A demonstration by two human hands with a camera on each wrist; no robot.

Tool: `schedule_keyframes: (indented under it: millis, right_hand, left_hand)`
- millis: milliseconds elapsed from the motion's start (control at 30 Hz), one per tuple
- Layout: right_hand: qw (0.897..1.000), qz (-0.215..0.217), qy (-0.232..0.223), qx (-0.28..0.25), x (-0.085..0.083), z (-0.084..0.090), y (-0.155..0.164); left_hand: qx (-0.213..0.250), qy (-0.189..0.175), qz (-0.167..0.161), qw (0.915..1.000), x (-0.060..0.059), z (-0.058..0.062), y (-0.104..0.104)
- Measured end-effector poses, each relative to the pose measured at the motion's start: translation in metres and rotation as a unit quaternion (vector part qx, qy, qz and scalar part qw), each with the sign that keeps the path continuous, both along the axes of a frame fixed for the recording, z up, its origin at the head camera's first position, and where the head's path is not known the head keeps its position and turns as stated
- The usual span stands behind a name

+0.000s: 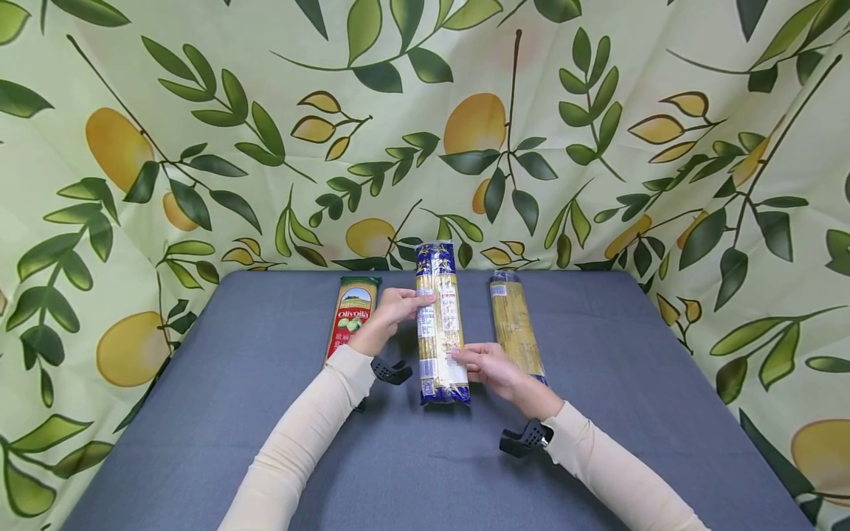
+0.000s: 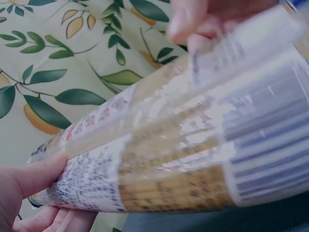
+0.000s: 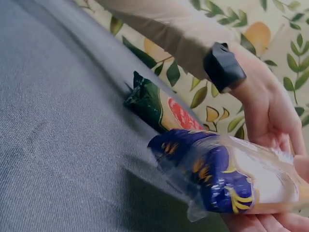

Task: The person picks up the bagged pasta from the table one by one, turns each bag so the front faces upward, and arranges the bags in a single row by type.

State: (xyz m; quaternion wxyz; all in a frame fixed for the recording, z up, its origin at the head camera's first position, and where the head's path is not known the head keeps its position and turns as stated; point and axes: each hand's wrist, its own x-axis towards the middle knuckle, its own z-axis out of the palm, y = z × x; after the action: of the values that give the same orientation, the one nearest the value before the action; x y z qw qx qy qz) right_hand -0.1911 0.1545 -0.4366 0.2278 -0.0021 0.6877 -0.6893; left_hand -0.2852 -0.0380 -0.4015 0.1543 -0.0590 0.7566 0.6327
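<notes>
Both hands hold a long spaghetti packet (image 1: pixel 438 324) with blue ends, its printed label side and barcode facing up toward the head camera. My left hand (image 1: pixel 393 313) grips its left edge near the far end, thumb on top and fingers beneath, as the left wrist view shows. Lower down, my right hand (image 1: pixel 494 369) pinches the right edge near the close end. In the right wrist view the packet's crinkled blue end (image 3: pixel 212 174) is held over the table.
A red and green Olivoila pasta packet (image 1: pixel 352 310) lies on the grey table (image 1: pixel 199 413) at left, partly behind the left arm. Another spaghetti packet (image 1: pixel 514 321) lies at right, beside the right hand. A leaf-patterned cloth (image 1: pixel 412 133) hangs behind.
</notes>
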Motion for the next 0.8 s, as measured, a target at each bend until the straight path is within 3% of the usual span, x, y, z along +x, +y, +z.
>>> schedule_keyframes:
  millis: [133, 367, 667, 800]
  right_hand:
    - [0.998, 0.024, -0.03, -0.041, -0.002, -0.003, 0.009]
    - [0.995, 0.051, -0.031, -0.076, -0.008, -0.007, 0.018]
    - [1.0, 0.01, 0.008, -0.016, -0.007, -0.004, 0.012]
    - [0.999, -0.023, 0.017, 0.021, -0.005, 0.002, 0.007]
  left_hand:
    - [0.015, 0.004, -0.005, 0.9999, 0.0, 0.001, 0.001]
    - [0.046, 0.008, -0.016, 0.9988, 0.002, 0.003, 0.002]
    - [0.035, 0.0, -0.06, 0.9976, 0.0, 0.001, 0.002]
    - [0.011, -0.005, -0.061, 0.9981, 0.0, 0.003, 0.002]
